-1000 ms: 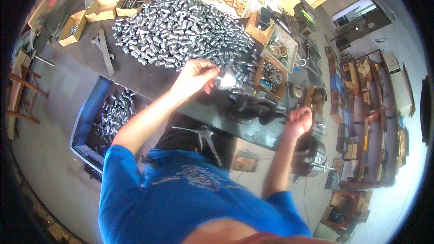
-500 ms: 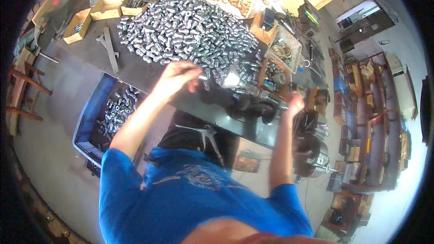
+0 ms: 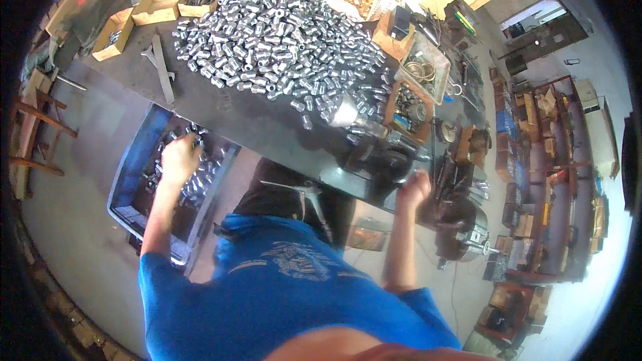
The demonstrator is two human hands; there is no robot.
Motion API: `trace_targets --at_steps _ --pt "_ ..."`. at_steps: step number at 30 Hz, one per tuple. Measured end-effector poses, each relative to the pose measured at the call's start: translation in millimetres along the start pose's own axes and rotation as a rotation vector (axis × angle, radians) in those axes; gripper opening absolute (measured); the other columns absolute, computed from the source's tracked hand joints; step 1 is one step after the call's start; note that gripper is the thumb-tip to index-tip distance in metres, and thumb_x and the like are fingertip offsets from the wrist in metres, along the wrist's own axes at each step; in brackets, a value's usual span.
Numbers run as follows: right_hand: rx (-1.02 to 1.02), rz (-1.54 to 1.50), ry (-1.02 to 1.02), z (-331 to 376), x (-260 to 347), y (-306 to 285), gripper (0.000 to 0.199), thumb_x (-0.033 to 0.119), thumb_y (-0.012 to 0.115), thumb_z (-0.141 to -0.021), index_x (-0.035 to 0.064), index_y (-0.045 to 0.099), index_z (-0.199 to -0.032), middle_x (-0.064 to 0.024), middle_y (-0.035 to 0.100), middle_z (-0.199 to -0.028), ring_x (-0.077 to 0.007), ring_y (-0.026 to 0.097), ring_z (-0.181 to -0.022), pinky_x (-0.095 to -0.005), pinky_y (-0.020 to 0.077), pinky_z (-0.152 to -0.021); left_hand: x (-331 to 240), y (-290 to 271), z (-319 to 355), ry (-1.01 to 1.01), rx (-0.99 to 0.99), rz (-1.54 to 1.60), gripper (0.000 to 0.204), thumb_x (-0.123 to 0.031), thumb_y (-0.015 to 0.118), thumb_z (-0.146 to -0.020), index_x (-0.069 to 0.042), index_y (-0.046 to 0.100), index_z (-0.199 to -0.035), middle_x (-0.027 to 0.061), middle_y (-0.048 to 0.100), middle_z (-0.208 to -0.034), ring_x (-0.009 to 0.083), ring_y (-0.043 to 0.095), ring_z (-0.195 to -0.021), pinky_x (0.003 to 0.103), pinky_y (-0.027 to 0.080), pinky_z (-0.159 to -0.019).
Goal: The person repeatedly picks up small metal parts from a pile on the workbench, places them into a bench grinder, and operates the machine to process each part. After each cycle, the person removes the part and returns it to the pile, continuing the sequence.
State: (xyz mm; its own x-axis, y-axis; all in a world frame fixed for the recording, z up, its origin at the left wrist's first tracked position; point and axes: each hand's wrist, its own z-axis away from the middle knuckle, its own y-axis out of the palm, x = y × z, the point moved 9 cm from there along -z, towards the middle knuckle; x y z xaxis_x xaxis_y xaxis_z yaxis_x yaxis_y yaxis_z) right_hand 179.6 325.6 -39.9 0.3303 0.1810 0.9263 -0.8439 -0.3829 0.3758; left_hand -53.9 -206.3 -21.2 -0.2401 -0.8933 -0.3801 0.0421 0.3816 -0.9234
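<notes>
Down in the blue bin [image 3: 127, 180] beside the counter [image 3: 261, 127], the left hand [image 3: 179, 158] rests on the metal sleeves [image 3: 200, 184], fingers curled; whether it holds one I cannot tell. The right hand [image 3: 414, 189] grips the counter edge near the dark machine [image 3: 381, 160]. Best to let parts drop low over the bin so none bounce out.

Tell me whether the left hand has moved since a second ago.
Yes. The left hand left the pile of silver metal parts on the dark table and dropped leftward over the blue crate.
</notes>
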Motion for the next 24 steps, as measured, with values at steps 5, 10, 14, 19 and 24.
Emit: trace_targets --at_steps 5,10,14,19,24 --pt "0.037 0.093 -0.149 -34 1 31 0.018 0.015 0.046 -0.082 0.0084 0.049 -0.065 0.0041 0.044 -0.065 -0.0083 0.041 -0.061 -0.0255 0.036 -0.056 -179 6 -21 0.477 -0.113 0.292 0.02 -0.021 0.063 -0.076 -0.005 0.063 -0.088 0.0133 0.063 -0.082 0.0321 0.062 -0.072 0.04 0.05 -0.063" --pt "-0.081 0.047 -0.099 -15 7 33 0.013 0.012 0.049 -0.079 0.0058 0.053 -0.069 0.0028 0.046 -0.064 -0.0081 0.043 -0.058 -0.0232 0.0359 -0.053 -232 75 -42 0.614 -0.054 0.06 0.019 -0.024 0.062 -0.072 -0.006 0.058 -0.077 0.0131 0.062 -0.074 0.0339 0.06 -0.065 0.043 0.048 -0.062" --pt "-0.038 -0.006 0.014 -3 -3 20 0.014 0.015 0.05 -0.082 0.0064 0.053 -0.071 0.0018 0.042 -0.058 -0.0061 0.036 -0.046 -0.0199 0.0255 -0.039 -214 66 -47 0.572 -0.099 0.167 0.015 -0.019 0.061 -0.07 -0.006 0.057 -0.076 0.0132 0.062 -0.069 0.0334 0.06 -0.063 0.043 0.049 -0.061" --pt "-0.068 0.011 0.064 0 -8 10 0.014 0.016 0.049 -0.083 0.0078 0.054 -0.073 0.0026 0.039 -0.056 -0.0063 0.032 -0.045 -0.0202 0.0238 -0.04 -178 70 -59 0.118 0.449 1.308 0.017 -0.006 0.058 -0.075 0.003 0.06 -0.089 0.0079 0.06 -0.066 0.0149 0.058 -0.054 0.027 0.048 -0.054" --pt "-0.082 -0.03 0.105 2 -10 12 0.013 0.014 0.047 -0.082 0.0074 0.054 -0.072 0.0028 0.037 -0.055 -0.0062 0.032 -0.046 -0.0198 0.0237 -0.039 -220 4 -59 0.398 0.55 1.616 0.021 -0.008 0.06 -0.083 0.005 0.06 -0.1 0.0066 0.061 -0.082 0.0118 0.059 -0.07 0.026 0.05 -0.065"
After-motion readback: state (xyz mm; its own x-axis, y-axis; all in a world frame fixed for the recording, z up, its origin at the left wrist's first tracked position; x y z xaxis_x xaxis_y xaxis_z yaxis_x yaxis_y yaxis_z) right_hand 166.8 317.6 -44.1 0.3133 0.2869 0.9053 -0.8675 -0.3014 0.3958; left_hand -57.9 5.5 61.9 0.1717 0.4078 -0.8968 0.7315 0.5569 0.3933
